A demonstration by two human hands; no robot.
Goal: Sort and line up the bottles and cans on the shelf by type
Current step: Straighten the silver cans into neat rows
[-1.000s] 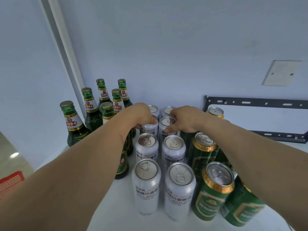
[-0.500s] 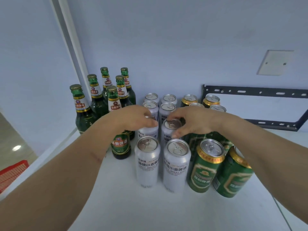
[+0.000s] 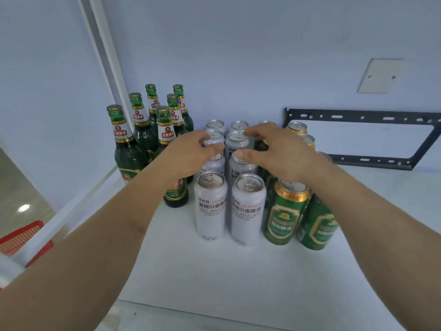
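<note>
Head view, white cans [image 3: 248,206] upright, tops up, in rows

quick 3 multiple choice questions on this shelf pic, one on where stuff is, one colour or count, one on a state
1. Where do the glass bottles stand?
A left of the white cans
B right of the green cans
C in front of all cans

2. What colour are the bottles?
A brown
B green
C clear

3. The two front white cans are
A tipped over
B upright, tabs unpulled
C crushed

Key: 1 A, the bottles cluster at the shelf's left by the wall. 2 B, green glass with gold caps. 3 B, both stand upright, lids intact.
</note>
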